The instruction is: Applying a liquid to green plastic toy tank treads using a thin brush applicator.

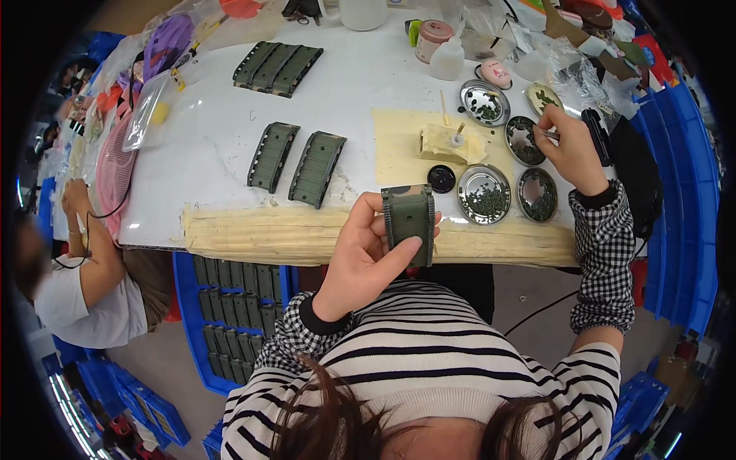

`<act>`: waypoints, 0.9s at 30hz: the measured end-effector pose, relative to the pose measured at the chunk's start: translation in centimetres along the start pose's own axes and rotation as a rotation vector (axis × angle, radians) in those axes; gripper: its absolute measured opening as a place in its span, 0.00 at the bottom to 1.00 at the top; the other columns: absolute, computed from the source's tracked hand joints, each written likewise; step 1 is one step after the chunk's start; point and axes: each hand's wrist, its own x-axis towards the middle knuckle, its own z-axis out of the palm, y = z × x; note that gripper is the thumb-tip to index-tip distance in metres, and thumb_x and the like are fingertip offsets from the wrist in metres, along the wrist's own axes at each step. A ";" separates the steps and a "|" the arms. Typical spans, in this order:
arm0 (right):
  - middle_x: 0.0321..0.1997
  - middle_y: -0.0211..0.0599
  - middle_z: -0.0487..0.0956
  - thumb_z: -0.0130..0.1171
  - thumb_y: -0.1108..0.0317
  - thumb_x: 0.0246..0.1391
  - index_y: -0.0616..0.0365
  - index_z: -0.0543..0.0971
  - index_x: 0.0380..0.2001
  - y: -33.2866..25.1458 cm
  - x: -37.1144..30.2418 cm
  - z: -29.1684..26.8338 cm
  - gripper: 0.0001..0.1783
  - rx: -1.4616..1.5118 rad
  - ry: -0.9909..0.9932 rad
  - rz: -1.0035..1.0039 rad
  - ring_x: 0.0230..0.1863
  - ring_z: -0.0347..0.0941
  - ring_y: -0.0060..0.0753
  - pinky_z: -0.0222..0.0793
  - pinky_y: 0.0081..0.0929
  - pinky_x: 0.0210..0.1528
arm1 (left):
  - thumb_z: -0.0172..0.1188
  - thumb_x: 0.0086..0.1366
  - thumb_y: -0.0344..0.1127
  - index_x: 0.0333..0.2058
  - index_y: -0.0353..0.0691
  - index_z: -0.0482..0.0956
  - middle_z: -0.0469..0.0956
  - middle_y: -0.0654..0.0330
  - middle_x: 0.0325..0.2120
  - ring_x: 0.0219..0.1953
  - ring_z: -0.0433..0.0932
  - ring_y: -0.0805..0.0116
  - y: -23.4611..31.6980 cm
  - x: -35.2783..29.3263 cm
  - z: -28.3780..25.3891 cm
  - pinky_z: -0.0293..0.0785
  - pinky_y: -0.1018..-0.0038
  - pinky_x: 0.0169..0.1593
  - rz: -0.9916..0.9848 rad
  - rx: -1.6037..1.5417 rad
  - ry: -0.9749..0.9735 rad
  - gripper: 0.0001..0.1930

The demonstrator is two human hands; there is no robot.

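Note:
My left hand (359,261) is closed around a curved dark-green plastic part (409,218) with ridged side edges and a camouflage-patterned end, held up at the table's front edge. Further right, my right hand (571,146) pinches a slim metal tool (549,134), perhaps tweezers, over a round dish (524,142) of small dark-green pieces. Around that dish sit a steel dish (484,195) and a smaller dish (537,195) with similar pieces, another steel dish (484,103), and a pale dish (543,98). A black round cap (441,179) lies left of the nearer steel dish.
Two green curved parts (317,170) lie mid-table, with a joined group (277,67) farther back. A tape-covered block (452,144) stands by the dishes. A squeeze bottle (447,59) is behind. Below, a blue crate (201,322) holds many green parts. Another person (96,284) sits left.

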 end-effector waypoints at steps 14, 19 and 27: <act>0.29 0.31 0.81 0.67 0.81 0.45 0.59 0.81 0.33 -14.5 -5.6 2.3 0.10 0.674 0.132 0.012 0.20 0.67 0.15 0.60 0.15 0.22 | 0.49 0.69 0.26 0.62 0.38 0.57 0.74 0.54 0.46 0.51 0.75 0.70 -0.4 1.1 1.1 0.73 0.73 0.53 0.007 -0.026 -0.009 0.23; 0.33 0.35 0.77 0.68 0.81 0.41 0.59 0.80 0.33 -15.8 -5.1 4.5 0.13 0.740 0.170 -0.111 0.33 0.74 0.28 0.67 0.21 0.31 | 0.52 0.71 0.32 0.45 0.35 0.75 0.75 0.66 0.35 0.36 0.71 0.82 -1.5 1.0 0.5 0.67 0.86 0.41 0.025 0.048 0.063 0.09; 0.33 0.37 0.76 0.67 0.80 0.41 0.59 0.80 0.33 -16.0 -5.2 4.7 0.12 0.445 0.247 -0.304 0.28 0.75 0.34 0.70 0.25 0.27 | 0.55 0.69 0.31 0.41 0.35 0.74 0.73 0.66 0.35 0.36 0.71 0.82 -1.3 0.9 0.3 0.67 0.85 0.42 0.116 0.121 0.077 0.06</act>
